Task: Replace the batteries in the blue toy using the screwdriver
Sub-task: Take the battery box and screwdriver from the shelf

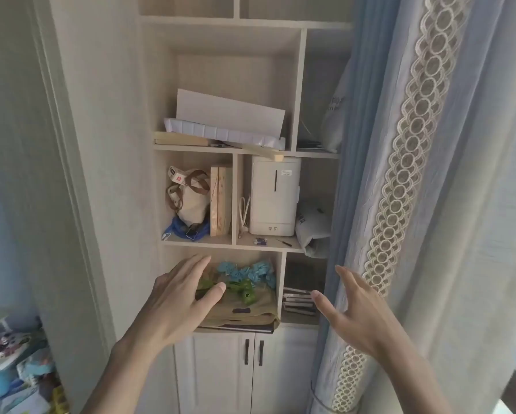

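Note:
A light-blue spiky toy (246, 273) lies in the lowest open cubby of a shelf unit, on a tan bag, next to a green toy (244, 291). One shelf above, a small pack of batteries (260, 241) and a thin dark screwdriver (284, 242) rest in front of a white appliance (274, 196). My left hand (179, 300) is open with fingers spread, in front of the toy cubby's left side, holding nothing. My right hand (355, 312) is open too, raised at the cubby's right, near the curtain.
A blue and cream curtain (406, 174) hangs at the right, covering the shelf's edge. White cabinet doors (250, 369) sit below the cubbies. A canvas bag (189, 198) and books fill the left cubby. Stacked books (298, 301) lie in the small right cubby. Toys clutter the lower left.

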Tool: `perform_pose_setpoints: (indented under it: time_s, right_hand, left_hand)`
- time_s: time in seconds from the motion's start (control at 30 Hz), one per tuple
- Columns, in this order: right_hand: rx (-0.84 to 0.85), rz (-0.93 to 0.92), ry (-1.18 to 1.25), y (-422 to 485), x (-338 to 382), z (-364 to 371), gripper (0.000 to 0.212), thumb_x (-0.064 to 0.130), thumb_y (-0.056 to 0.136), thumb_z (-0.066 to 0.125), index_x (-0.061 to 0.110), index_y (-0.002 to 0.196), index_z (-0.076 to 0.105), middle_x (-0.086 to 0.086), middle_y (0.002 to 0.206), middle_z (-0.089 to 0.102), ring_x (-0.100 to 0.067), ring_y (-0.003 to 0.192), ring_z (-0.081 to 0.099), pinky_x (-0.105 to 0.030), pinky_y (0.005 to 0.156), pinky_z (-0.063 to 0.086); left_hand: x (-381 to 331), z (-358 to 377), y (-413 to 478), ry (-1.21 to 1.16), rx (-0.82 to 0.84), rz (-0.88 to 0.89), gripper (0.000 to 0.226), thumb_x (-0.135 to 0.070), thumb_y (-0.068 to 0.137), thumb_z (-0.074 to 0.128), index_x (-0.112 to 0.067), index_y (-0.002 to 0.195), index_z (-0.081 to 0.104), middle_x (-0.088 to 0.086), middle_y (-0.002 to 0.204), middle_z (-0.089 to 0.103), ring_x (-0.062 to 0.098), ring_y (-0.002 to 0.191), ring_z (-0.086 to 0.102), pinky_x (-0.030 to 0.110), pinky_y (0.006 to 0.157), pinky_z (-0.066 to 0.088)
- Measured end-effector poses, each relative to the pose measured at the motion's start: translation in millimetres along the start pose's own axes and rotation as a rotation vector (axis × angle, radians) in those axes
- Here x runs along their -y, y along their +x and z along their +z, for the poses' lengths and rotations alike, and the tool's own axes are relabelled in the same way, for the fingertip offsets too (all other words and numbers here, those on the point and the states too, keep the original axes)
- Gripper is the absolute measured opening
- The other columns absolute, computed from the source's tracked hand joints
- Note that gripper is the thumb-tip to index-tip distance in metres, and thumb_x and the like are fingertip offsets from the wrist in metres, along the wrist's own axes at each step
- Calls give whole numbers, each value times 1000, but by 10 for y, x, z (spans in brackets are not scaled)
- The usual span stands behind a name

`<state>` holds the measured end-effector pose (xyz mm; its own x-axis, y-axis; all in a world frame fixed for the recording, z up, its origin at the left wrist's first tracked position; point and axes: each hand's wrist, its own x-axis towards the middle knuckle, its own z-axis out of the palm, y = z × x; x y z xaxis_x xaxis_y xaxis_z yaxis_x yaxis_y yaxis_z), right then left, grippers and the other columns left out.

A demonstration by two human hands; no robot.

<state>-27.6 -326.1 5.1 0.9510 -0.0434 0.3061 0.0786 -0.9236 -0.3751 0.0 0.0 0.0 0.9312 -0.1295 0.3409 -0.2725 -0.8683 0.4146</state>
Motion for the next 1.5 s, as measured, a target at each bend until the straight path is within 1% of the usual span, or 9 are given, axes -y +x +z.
perform_pose_setpoints:
  time_s: [0.2, 0.37, 0.7, 0.83, 0.97, 1.17, 1.27, 1.37, 1.5]
  right_hand:
    - [1, 50, -8, 698, 127, 328, 90, 77, 93, 41, 21, 161, 25, 0, 167, 37, -24, 147, 47, -42, 114, 44]
    - [15, 99, -39, 1187, 160, 594, 85, 79, 91, 40, 26, 158, 28, 0, 164, 42, -25, 140, 55, -44, 106, 52]
    - [79, 108, 7, 2194, 75, 1005, 81, 78, 91, 42, 31, 156, 31, 3, 161, 47, -24, 142, 52, -45, 111, 48]
    - [115, 61, 109, 2666, -90, 1193, 65, 64, 95, 55, 32, 150, 43, 6, 154, 52, -22, 137, 54, -37, 107, 49]
    - [166, 1, 177, 3203, -342, 1540, 52, 55, 94, 62, 35, 141, 53, 8, 141, 60, -14, 127, 57, -33, 107, 52]
    - [213, -72, 68, 3817, -556, 2048, 39, 35, 99, 63, 23, 135, 59, 3, 134, 63, -18, 123, 61, -32, 106, 52]
    - [220, -26, 10, 4002, -547, 2226, 30, 17, 97, 62, 15, 126, 66, -4, 128, 66, -23, 114, 66, -33, 98, 57]
    - [208, 24, -59, 4146, -548, 2366, 31, 2, 94, 57, 13, 118, 73, -10, 122, 71, -27, 108, 70, -36, 93, 60]
    - [183, 45, -93, 4240, -541, 2405, 29, 4, 102, 51, 10, 115, 76, -14, 116, 76, -31, 106, 71, -37, 91, 55]
  left_hand:
    - [376, 116, 828, -21, 41, 14, 78, -71, 100, 29, -34, 166, 16, -15, 176, 18, 10, 161, 19, 42, 130, 21]
    - [624, 273, 1459, -15, 61, 42, 74, -67, 103, 36, -34, 167, 15, -14, 177, 15, 13, 162, 17, 43, 130, 23]
    - [703, 955, 2409, -60, 111, 77, 75, -69, 101, 39, -34, 165, 22, -13, 174, 23, 13, 160, 26, 44, 129, 29]
    - [711, 1327, 2820, -68, 138, 47, 76, -72, 98, 44, -38, 163, 24, -13, 173, 28, 14, 158, 32, 47, 126, 36]
    - [669, 1668, 3265, -84, 200, 43, 74, -63, 98, 57, -34, 162, 30, -12, 172, 31, 11, 156, 35, 38, 126, 34]
    - [744, 2204, 3822, -27, 341, 9, 72, -51, 96, 68, -33, 159, 37, -7, 165, 41, 13, 149, 43, 28, 118, 36]
    - [851, 2441, 4050, 20, 404, -1, 71, -48, 95, 70, -31, 157, 39, -4, 159, 47, 18, 148, 42, 33, 119, 37]
    - [899, 2575, 4256, 66, 427, 44, 65, -47, 96, 68, -30, 154, 43, -4, 151, 53, 22, 141, 46, 37, 117, 38]
    - [958, 2674, 4451, 151, 464, 134, 54, -46, 95, 64, -28, 145, 52, -3, 141, 57, 20, 131, 54, 41, 116, 40]
